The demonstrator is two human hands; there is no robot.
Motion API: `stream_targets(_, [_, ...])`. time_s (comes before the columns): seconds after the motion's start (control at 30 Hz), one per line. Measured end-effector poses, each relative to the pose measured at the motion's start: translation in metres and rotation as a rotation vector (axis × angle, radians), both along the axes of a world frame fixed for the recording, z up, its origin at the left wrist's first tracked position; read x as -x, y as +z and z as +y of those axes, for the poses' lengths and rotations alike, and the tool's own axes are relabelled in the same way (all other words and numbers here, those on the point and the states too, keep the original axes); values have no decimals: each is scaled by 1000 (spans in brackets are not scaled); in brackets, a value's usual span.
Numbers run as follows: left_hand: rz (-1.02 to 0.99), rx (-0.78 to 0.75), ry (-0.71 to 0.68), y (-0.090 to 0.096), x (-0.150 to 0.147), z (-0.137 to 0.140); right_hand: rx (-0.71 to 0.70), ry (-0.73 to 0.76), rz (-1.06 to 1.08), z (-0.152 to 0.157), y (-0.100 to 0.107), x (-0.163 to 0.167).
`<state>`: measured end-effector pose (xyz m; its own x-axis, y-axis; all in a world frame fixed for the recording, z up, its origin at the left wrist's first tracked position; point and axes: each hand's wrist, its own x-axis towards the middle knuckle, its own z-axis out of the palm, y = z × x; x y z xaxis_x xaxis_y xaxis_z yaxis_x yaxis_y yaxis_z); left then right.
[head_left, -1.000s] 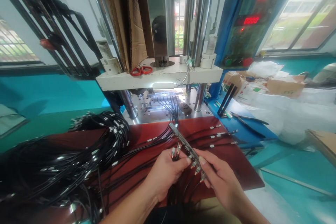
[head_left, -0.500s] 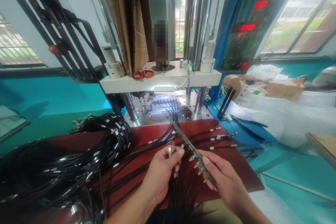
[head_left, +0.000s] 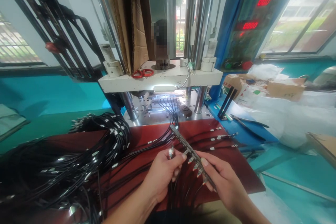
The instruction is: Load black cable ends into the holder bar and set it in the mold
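Observation:
My right hand point(head_left: 224, 183) grips a long dark metal fixture bar point(head_left: 183, 142) that slants up to the left, with several metal-tipped cable plugs seated along it. My left hand point(head_left: 162, 173) pinches a black cable with a metal connector tip point(head_left: 171, 152) just left of the bar. Black cables hang down from both hands over the dark red mat point(head_left: 236, 171).
A big bundle of black cables point(head_left: 78, 157) lies at left on the mat. Behind stands a press machine point(head_left: 160, 77) with cables in its lit die, red scissors point(head_left: 141, 73) on its plate, and a blue control panel point(head_left: 244, 24). Loose cable ends point(head_left: 223, 136), cardboard and plastic bags lie right.
My left hand, which held two or three connector tips by the bar, now shows a single tip a little left of it. The bar shifted slightly in my right hand.

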<state>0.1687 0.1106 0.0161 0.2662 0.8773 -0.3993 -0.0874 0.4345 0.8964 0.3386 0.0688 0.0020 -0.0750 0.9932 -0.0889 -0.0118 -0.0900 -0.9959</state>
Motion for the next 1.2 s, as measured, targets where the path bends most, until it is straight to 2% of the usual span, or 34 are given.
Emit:
stream_targets(0.5, [-31, 7, -7, 0, 1, 3, -54, 30, -122, -1, 4, 2])
stream_targets(0.63, [-79, -19, -16, 1, 7, 3, -8, 34, -29, 0, 5, 1])
stream_targets(0.83, [-199, -39, 101, 4, 15, -3, 123, -90, 88, 1, 5, -9])
stream_targets(0.97, [-187, -10, 179, 2, 17, -3, 121, -65, 104, 1, 4, -10])
stream_targets(1.2, [-220, -21, 39, 6, 17, 6, 71, -14, 55, 2, -1, -10])
